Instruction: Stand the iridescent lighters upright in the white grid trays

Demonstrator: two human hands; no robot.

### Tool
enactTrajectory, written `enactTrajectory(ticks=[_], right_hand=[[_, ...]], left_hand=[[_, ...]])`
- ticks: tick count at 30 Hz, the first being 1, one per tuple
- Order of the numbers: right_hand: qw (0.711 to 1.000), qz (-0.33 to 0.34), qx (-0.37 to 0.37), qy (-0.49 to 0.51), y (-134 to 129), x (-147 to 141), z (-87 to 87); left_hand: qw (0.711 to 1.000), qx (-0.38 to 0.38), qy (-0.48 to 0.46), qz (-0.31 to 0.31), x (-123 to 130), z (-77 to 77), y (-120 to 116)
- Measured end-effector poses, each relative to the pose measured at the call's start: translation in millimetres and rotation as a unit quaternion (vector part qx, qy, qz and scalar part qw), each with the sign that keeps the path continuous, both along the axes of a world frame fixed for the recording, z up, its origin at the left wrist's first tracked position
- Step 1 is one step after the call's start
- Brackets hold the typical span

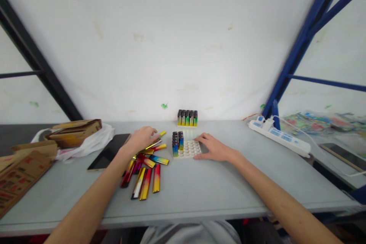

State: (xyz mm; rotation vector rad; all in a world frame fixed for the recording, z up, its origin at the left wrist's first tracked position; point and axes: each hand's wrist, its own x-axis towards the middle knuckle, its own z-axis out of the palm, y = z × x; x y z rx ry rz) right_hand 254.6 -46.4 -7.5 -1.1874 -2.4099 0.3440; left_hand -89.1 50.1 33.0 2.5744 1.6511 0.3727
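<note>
My left hand [142, 139] is over the far end of a loose pile of shiny coloured lighter sleeves [146, 183], its fingers bent close together at a yellow one; what they pinch, if anything, is too small to tell. To the right, a white tray with round holes [191, 149] lies on the table. Several blue-and-yellow lighters [175, 148] stand upright in its left columns, and the holes further right show bare. My right hand [210, 147] rests at the tray's right edge, thumb and fingers apart around the corner.
Against the wall stands a full block of lighters [187, 118]. A dark tablet [110, 151], a white plastic bag [94, 141] and cardboard boxes [25, 167] lie left. On the right are a power strip [280, 137] and a phone [344, 156].
</note>
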Motion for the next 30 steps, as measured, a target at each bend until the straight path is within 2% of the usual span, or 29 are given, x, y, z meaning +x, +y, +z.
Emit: enactTrajectory(ticks=[5, 7, 10, 13, 16, 20, 22, 24, 26, 30], right_hand=[[1.000, -0.005, -0.001, -0.010, 0, 0, 0.5], [1.000, -0.005, -0.002, -0.014, 0, -1, 1.0], [1.000, -0.005, -0.001, -0.015, -1, -1, 2.0], [1.000, -0.004, 0.000, -0.013, -2, -1, 2.9], [1.000, -0.005, 0.000, -0.010, -2, -2, 3.0], [1.000, -0.005, 0.001, -0.010, -1, -2, 1.7], [1.000, -0.006, -0.001, -0.012, 0, -1, 0.8], [1.000, -0.005, -0.003, -0.013, 1, -1, 0.1], [1.000, -0.003, -0.005, -0.013, 1, 0, -0.4], [1.000, -0.003, -0.005, -0.010, 0, 0, -0.3]], left_hand=[[0.999, 0.003, 0.047, 0.018, 15, 0.5, -1], [0.999, 0.011, 0.030, 0.022, 15, 1.3, -2], [0.997, 0.049, -0.051, 0.028, 13, 6.6, -6], [0.980, 0.085, -0.182, -0.005, 15, 18.1, -12], [0.930, 0.028, -0.363, -0.051, 22, 30.9, -23], [0.799, -0.109, -0.588, -0.069, 36, 40.0, -38], [0.756, -0.136, -0.637, -0.072, 42, 41.3, -45], [0.740, -0.147, -0.650, -0.093, 47, 42.2, -51], [0.737, -0.168, -0.642, -0.124, 52, 43.1, -57], [0.715, -0.249, -0.636, -0.147, 59, 42.8, -67]])
